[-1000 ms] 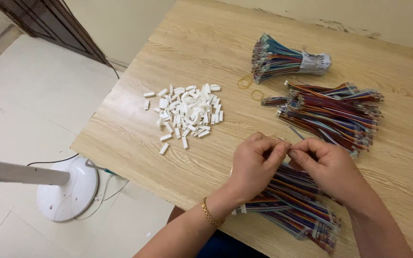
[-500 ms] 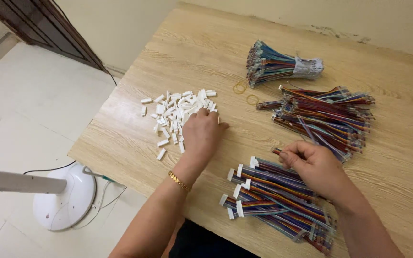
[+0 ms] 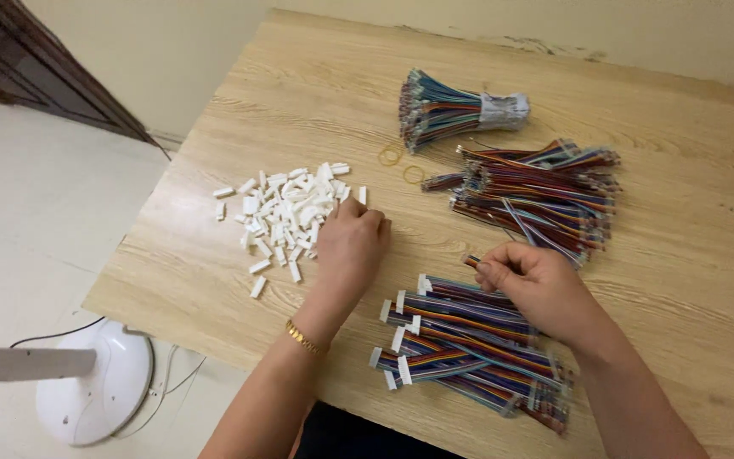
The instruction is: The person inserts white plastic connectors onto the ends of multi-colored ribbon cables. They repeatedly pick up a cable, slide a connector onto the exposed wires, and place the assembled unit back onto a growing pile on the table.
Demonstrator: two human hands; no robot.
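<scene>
Since approx. 1 s ago both hands have split apart: they were pinched together over the near wire stack, and now the left hand (image 3: 352, 242) is out at the pile of white plastic connector housings (image 3: 286, 211), same as half a sec ago, while the right hand (image 3: 530, 285) stays back by the wires. Left hand lies palm down, fingers curled and nearly closed, tips touching the right-hand edge of the pile; can't tell whether it has a housing pinched, as the fingers hide it. Right hand is loosely closed, thumb and forefinger pinching the end of a multicoloured ribbon wire (image 3: 470, 261) that pokes out to the left. It sits at the far edge of the near stack of ribbon wires w/ white end connectors (image 3: 460, 348), whose long axes run left-right, slightly slanted. Housings lie left of and beyond that wire end, so the left hand is much the nearer to them. Further back on the wooden bench (image 3: 690, 212): a loose heap of bare-ended wires (image 3: 545, 191), a taped bundle (image 3: 448, 110), two rubber bands (image 3: 401, 164).
</scene>
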